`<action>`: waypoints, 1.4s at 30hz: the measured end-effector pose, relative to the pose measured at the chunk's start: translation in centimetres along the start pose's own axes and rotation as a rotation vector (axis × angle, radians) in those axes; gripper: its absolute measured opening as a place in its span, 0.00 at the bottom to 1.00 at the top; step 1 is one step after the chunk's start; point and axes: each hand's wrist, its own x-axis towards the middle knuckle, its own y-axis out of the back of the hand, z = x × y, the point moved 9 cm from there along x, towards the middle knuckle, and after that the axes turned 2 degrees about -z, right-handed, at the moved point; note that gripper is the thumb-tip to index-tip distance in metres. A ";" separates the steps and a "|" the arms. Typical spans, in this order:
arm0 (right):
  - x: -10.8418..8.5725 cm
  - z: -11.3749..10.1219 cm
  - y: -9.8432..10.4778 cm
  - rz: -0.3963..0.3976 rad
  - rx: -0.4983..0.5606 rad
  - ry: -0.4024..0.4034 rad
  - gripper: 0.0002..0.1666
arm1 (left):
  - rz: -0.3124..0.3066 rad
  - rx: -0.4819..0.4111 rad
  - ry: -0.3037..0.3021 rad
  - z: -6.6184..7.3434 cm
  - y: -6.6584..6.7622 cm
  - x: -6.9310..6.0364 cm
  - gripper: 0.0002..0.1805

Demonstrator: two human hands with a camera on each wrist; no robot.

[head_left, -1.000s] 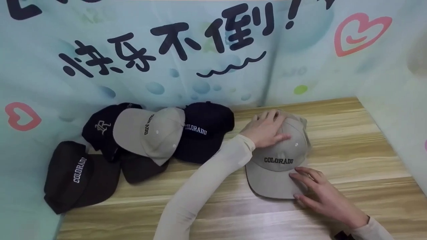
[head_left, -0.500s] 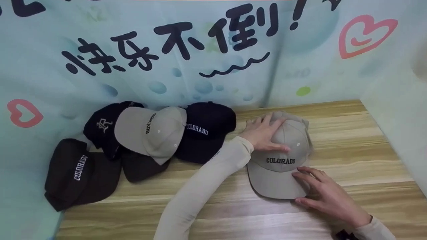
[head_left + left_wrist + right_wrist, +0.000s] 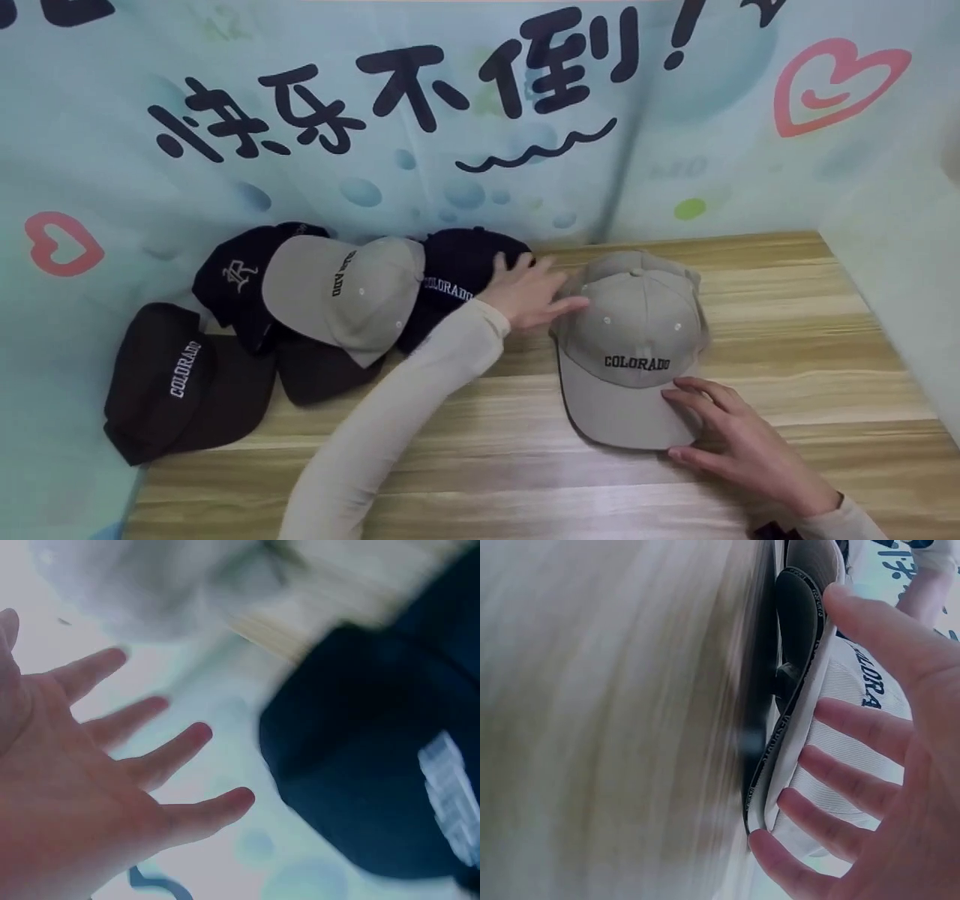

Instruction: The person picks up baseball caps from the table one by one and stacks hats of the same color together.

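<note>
In the head view, my left hand (image 3: 525, 294) is spread over the right side of a navy COLORADO cap (image 3: 480, 251). The left wrist view shows its straight fingers holding nothing, with the navy cap (image 3: 352, 742) beside them. On the right of the table sits a light grey COLORADO cap (image 3: 637, 322), brim toward me; a second grey crown edge shows behind it. My right hand (image 3: 739, 442) rests at the right of its brim. In the right wrist view, extended fingertips (image 3: 832, 716) and the thumb touch the brim edge, where layered brims (image 3: 799, 735) appear.
At the left, another grey cap (image 3: 375, 292) lies across the navy cap, a dark cap with an R emblem (image 3: 232, 277) and a dark brown brim (image 3: 322, 375). A brown COLORADO cap (image 3: 161, 382) sits nearest the left wall. A printed cloth (image 3: 420, 165) backs the wooden table (image 3: 525, 465).
My left hand has left the crown of the right-hand grey cap and moved left to the navy cap. My right hand stays by the brim. The view has shifted slightly.
</note>
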 end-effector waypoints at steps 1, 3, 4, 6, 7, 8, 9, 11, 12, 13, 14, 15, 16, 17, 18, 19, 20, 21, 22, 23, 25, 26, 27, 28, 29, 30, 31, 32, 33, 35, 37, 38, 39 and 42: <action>-0.1 0.0 0.0 0.006 0.007 0.000 0.40 | -0.023 0.016 0.011 -0.7 0.0 -0.3 0.38; -0.2 -0.1 0.1 0.011 0.016 -0.005 0.40 | -0.070 0.054 0.032 -1.9 0.1 -0.9 0.36; -0.2 -0.1 0.2 0.012 0.019 -0.007 0.40 | -0.089 0.073 0.036 -2.4 0.3 -1.2 0.34; -0.3 -0.1 0.2 0.007 0.025 -0.013 0.39 | -0.113 0.106 0.043 -3.2 0.6 -1.8 0.30; -0.3 -0.1 0.1 0.004 0.027 -0.014 0.39 | -0.115 0.123 0.042 -3.6 0.9 -2.1 0.27; -0.3 -0.2 0.1 0.002 0.025 -0.015 0.39 | -0.115 0.141 0.042 -3.9 1.2 -2.4 0.25; -0.3 -0.2 0.1 0.000 0.025 -0.016 0.39 | -0.111 0.153 0.040 -4.2 1.4 -2.6 0.23; -0.3 -0.2 0.0 -0.004 0.024 -0.016 0.39 | -0.097 0.170 0.042 -5.0 1.9 -3.1 0.21; -0.4 -0.2 -0.1 -0.005 0.025 -0.018 0.39 | -0.087 0.175 0.046 -5.4 2.1 -3.4 0.20; -0.4 -0.2 -0.1 -0.006 0.026 -0.021 0.39 | -0.074 0.180 0.051 -5.8 2.3 -3.5 0.19; -0.4 -0.1 -0.1 -0.007 0.026 -0.024 0.39 | -0.064 0.182 0.058 -6.3 2.4 -3.7 0.19; -0.4 -0.1 -0.1 -0.008 0.027 -0.028 0.39 | -0.058 0.184 0.065 -6.8 2.4 -3.8 0.19; -0.4 -0.1 -0.2 -0.010 0.027 -0.032 0.39 | -0.056 0.187 0.073 -7.2 2.4 -3.8 0.19; -0.4 -0.1 -0.2 -0.009 0.028 -0.033 0.39 | -0.055 0.189 0.080 -7.7 2.3 -3.9 0.19; -0.4 -0.1 -0.1 -0.003 0.028 -0.027 0.39 | -0.054 0.193 0.088 -8.1 2.3 -3.9 0.19; -0.4 -0.1 -0.1 -0.002 0.026 -0.025 0.39 | -0.056 0.197 0.096 -8.5 2.2 -3.9 0.19; -0.4 -0.2 -0.1 -0.003 0.023 -0.023 0.39 | -0.061 0.203 0.104 -8.9 2.1 -3.9 0.19; -0.4 -0.2 -0.1 -0.005 0.020 -0.022 0.39 | -0.066 0.214 0.113 -9.3 2.0 -4.0 0.18; -0.4 -0.3 -0.1 -0.005 0.017 -0.020 0.39 | -0.067 0.224 0.122 -9.8 2.0 -4.1 0.16; -0.3 -0.3 -0.1 -0.006 0.014 -0.019 0.40 | -0.066 0.238 0.131 -10.2 2.0 -4.3 0.16; -0.2 -0.4 -0.1 -0.014 0.008 -0.024 0.39 | -0.075 0.274 0.150 -11.0 2.0 -4.6 0.14; -0.1 -0.4 -0.1 -0.015 0.004 -0.026 0.39 | -0.084 0.282 0.161 -11.4 1.9 -4.8 0.13; -0.1 -0.5 0.0 -0.010 0.002 -0.021 0.39 | -0.094 0.290 0.169 -11.8 1.8 -5.0 0.13; 0.0 -0.6 0.0 -0.006 0.002 -0.017 0.39 | -0.104 0.296 0.177 -12.1 1.7 -5.2 0.13; 0.0 -0.6 0.1 0.000 0.000 -0.011 0.39 | -0.117 0.304 0.184 -12.4 1.6 -5.4 0.13; 0.0 -0.7 0.2 0.004 0.000 -0.007 0.39 | -0.130 0.310 0.189 -12.7 1.4 -5.6 0.13; 0.0 -0.7 0.2 0.008 -0.002 -0.002 0.38 | -0.142 0.312 0.193 -12.9 1.3 -5.8 0.13; 0.0 -0.7 0.2 0.008 -0.006 -0.001 0.38 | -0.147 0.319 0.197 -13.1 1.2 -5.9 0.14; 0.0 -0.7 0.2 0.009 -0.008 0.004 0.38 | -0.151 0.330 0.200 -13.3 1.0 -6.0 0.15; 0.0 -0.7 0.2 0.001 -0.013 0.006 0.38 | -0.155 0.345 0.216 -13.6 0.7 -6.1 0.18; 0.0 -0.6 0.0 -0.012 -0.008 0.001 0.38 | -0.156 0.360 0.230 -13.9 0.4 -6.1 0.20; 0.1 -0.5 0.0 -0.018 -0.002 -0.002 0.38 | -0.153 0.368 0.233 -13.9 0.3 -6.1 0.20; 0.1 -0.4 -0.1 -0.025 0.004 -0.005 0.38 | -0.150 0.377 0.233 -13.9 0.2 -6.0 0.20; 0.2 -0.3 -0.3 -0.043 0.025 -0.018 0.38 | -0.145 0.416 0.207 -13.6 0.2 -5.8 0.20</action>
